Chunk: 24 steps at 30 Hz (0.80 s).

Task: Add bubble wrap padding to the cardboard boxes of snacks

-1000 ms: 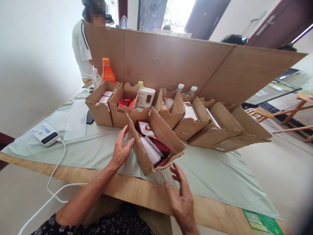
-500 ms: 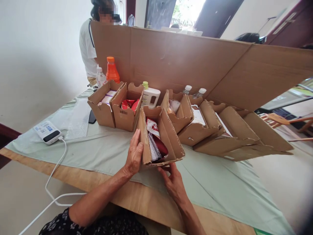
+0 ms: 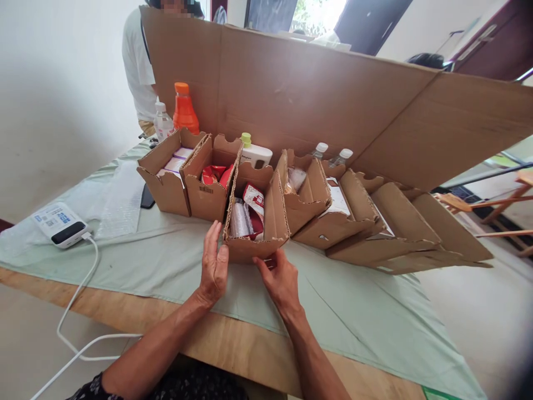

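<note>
Open-topped corrugated cardboard box [image 3: 256, 247] sits on the green cloth [image 3: 166, 261], just ahead of you (red packet [image 3: 255, 203] and bubble wrap [image 3: 239, 219] inside). Your left hand [image 3: 214, 266] is flat and open beside its corner; your right hand [image 3: 281, 280] is open, fingertips on the front wall.

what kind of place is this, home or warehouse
Probably a room in a home used as a makeshift packing spot: a cloth-covered wooden table, open cardboard boxes of small goods, and dark doors behind the cardboard sheet.

Dark floral garment [image 3: 189, 388] (forearms [image 3: 160, 347] bare)
</note>
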Tool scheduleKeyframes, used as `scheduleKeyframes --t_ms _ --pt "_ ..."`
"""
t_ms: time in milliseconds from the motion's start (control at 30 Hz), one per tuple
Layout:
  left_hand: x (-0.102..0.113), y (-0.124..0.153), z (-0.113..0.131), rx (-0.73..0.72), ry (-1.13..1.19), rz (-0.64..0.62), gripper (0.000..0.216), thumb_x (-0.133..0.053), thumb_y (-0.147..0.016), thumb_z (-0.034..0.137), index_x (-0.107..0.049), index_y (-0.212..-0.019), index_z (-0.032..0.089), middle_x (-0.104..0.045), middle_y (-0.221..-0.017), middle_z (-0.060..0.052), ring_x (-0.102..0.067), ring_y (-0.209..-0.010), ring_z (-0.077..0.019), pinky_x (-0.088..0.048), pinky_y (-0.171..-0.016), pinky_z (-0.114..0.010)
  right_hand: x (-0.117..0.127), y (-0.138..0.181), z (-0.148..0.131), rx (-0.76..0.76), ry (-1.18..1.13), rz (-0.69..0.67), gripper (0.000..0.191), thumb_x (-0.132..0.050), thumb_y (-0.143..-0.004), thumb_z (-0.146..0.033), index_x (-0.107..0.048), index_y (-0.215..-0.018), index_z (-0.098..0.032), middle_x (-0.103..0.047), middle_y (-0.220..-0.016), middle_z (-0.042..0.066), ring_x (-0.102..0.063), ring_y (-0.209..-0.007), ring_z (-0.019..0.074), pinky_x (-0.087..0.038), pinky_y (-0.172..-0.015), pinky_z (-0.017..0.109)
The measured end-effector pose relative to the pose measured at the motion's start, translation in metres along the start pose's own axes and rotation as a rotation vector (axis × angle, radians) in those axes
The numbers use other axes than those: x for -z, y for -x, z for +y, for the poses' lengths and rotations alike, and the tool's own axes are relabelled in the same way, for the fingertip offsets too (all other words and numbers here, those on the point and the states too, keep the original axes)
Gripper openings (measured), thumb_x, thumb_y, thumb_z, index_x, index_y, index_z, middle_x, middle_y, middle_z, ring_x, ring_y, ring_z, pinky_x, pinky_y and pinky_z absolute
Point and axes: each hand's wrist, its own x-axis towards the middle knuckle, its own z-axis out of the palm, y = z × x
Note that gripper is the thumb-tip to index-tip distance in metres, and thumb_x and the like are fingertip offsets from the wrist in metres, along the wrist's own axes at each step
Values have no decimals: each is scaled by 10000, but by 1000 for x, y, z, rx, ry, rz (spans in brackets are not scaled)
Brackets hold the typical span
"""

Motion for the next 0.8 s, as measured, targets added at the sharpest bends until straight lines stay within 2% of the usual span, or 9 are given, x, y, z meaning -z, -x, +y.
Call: scheduleKeyframes --t_ms 100,200,267,333,367,433,533,667,800 --pt "5 1 -3 -8 -141 66 479 -592 -956 332 -545 -1417 214 -602 -1315 -132 -590 -1241 -280 -448 -1132 -488 -2 -25 -7 -4 60 2 289 -670 -840 -511 -609 -812 -230 -768 -783 54 -732 -727 232 -468 -668 304" --pt "6 0 -6 56 -143 13 476 -604 -905 251 -567 -1379 215 -653 -1127 -89 -650 -1075 -246 -510 -1044 -457 -4 -42 -14 7 218 -5 300 -644 -875 -495 -641 -741 -226 -754 -730 61 -705 -680 228 -403 -610 297" --pt "4 -1 -9 108 -101 -71 544 -626 -862 234 -555 -1401 223 -666 -1197 -101 -654 -1129 -257 -504 -1065 -469 -5 -43 -20 23 312 -72 315 -608 -914 -448 -660 -696 -227 -735 -674 61 -681 -634 221 -353 -574 295" --pt "2 -3 -12 149 -28 -153 633 -660 -828 249 -527 -1447 226 -639 -1351 -127 -618 -1265 -285 -463 -1130 -495 -6 -37 -27 87 344 -203 298 -569 -945 -357 -689 -705 -228 -741 -678 59 -685 -641 217 -354 -579 294" --pt "2 -4 -14 173 27 -191 672 -676 -825 273 -507 -1473 227 -614 -1422 -136 -583 -1337 -299 -430 -1169 -507 -8 -33 -31 139 332 -266 261 -549 -949 -301 -716 -762 -228 -765 -734 59 -704 -684 217 -381 -603 293" --pt "1 -6 -19 246 170 -261 726 -685 -850 356 -459 -1527 224 -560 -1525 -148 -506 -1443 -317 -357 -1232 -524 -14 -29 -40 261 268 -344 254 -501 -945 -194 -748 -995 -229 -808 -983 67 -743 -872 217 -462 -717 292" --pt "1 -11 -27 361 404 -310 708 -619 -920 502 -450 -1548 220 -516 -1588 -141 -438 -1511 -312 -301 -1276 -514 -25 -38 -50 340 160 -337 356 -480 -939 -150 -686 -1224 -205 -753 -1251 97 -711 -1122 225 -511 -917 328" --pt "0 -17 -34 466 503 -222 642 -569 -938 608 -559 -1469 248 -481 -1626 -98 -383 -1551 -296 -277 -1296 -500 -36 -64 -51 280 91 -292 383 -543 -938 -210 -635 -1308 -176 -740 -1278 133 -711 -1138 255 -536 -980 404" --pt "1 -20 -36 541 446 -62 602 -576 -927 603 -617 -1389 218 -567 -1546 -128 -489 -1472 -319 -364 -1230 -517 -40 -76 -41 246 57 -245 547 -581 -900 -227 -550 -1443 -180 -687 -1380 162 -746 -1001 243 -576 -916 423"
